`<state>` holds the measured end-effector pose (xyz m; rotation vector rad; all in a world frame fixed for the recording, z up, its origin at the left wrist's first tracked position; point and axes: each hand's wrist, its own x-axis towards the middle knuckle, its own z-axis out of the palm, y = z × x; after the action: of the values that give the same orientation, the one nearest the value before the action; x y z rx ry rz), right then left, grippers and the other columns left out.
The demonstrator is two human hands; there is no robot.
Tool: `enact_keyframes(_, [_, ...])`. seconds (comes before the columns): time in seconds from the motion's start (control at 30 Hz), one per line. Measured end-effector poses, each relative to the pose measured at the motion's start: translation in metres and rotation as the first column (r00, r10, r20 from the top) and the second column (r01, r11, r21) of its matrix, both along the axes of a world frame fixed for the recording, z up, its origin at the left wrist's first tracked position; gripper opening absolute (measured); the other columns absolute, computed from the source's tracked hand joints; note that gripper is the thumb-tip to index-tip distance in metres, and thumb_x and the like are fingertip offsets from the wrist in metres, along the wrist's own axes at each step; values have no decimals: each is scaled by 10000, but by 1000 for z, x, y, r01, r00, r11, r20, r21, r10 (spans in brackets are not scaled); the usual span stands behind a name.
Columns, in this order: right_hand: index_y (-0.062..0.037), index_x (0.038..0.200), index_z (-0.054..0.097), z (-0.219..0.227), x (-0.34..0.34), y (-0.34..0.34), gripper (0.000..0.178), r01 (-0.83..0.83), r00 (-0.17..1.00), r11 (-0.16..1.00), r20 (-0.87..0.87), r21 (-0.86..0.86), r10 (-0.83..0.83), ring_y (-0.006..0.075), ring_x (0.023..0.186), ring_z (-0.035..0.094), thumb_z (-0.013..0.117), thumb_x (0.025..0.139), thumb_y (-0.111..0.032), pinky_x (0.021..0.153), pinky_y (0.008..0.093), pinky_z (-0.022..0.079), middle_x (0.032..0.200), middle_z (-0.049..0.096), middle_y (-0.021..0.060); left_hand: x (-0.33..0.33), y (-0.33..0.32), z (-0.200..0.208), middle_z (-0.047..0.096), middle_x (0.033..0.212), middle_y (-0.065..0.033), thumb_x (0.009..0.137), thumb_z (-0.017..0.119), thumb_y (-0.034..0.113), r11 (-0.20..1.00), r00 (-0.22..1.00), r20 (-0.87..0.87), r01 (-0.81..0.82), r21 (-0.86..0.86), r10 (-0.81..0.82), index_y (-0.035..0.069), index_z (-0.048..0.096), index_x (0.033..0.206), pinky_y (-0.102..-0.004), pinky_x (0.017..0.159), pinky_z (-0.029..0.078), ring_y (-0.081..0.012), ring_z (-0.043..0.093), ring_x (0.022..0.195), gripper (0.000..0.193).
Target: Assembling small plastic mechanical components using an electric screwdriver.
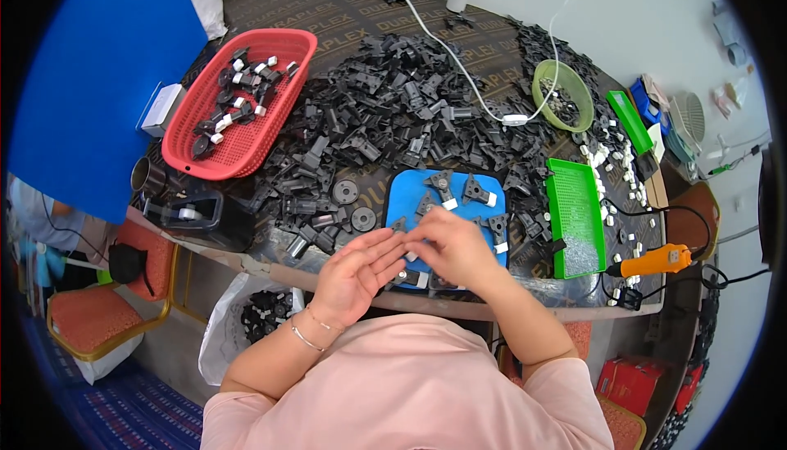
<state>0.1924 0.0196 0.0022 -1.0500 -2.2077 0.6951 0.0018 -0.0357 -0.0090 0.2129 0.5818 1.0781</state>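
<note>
My left hand (358, 274) is turned palm up with its fingers stretched out over the near edge of a blue mat (400, 185). No object shows on its palm. Close by, my right hand (452, 245) has its fingertips pinched together at the left fingertips; whatever they may hold is hidden. Several black plastic parts with white end pieces lie on the mat. Among them are a black part (441, 181) at the far side, a black part (477, 191) to its right and another black part (498, 227) at the right edge. My hands partly cover the nearer ones.
A big heap of black plastic parts (385, 93) covers the table's middle. At left stands a red basket (283, 114); at right are a green tray (597, 220), a green bowl (584, 93) and an orange-handled tool (656, 261). A white cable (447, 44) crosses the heap.
</note>
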Motion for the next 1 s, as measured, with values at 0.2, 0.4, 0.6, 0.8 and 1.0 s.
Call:
enact_keyframes(0.2, [-39,839,698,-11,90,61,158,501,856,842,258,-201,-448,259,761,631,701,751,-169,682,344,497,842,633,126,-2,-7,-1,473,1309,-243,927,393,95,1000,988,-150,-24,-19,21,-46,442,1250,-425,1006,428,-332,478,1225,356])
enact_keyframes(0.4, [-29,837,705,-17,92,80,181,516,856,756,268,-403,-441,196,695,639,720,724,-170,660,310,500,749,662,103,4,-8,0,482,1297,-242,929,389,85,999,990,-140,4,-32,-9,-54,437,1245,-422,1004,432,-337,478,1224,349])
enact_keyframes(0.6, [-9,814,698,-29,91,89,193,522,852,771,255,-364,-457,113,618,599,762,679,-131,599,256,479,692,653,53,1,-11,-4,485,1295,-241,933,393,92,1000,989,-150,-3,-30,-2,-59,435,1244,-422,1004,432,-336,478,1224,349])
enact_keyframes(0.8, [-49,783,705,-22,89,91,197,544,837,735,316,-405,-446,184,653,631,769,634,-159,634,294,496,710,659,82,3,-8,-7,470,1317,-225,971,405,259,1000,995,-95,21,-19,-22,-45,430,1259,-422,1011,413,-318,464,1237,419])
enact_keyframes(1.0, [-85,814,701,9,49,50,121,382,924,923,44,-49,-380,161,664,571,736,699,-87,580,274,460,763,589,49,9,1,2,415,1378,-186,954,305,546,998,998,4,60,6,-60,-13,376,1326,-409,1043,356,-278,410,1278,675])
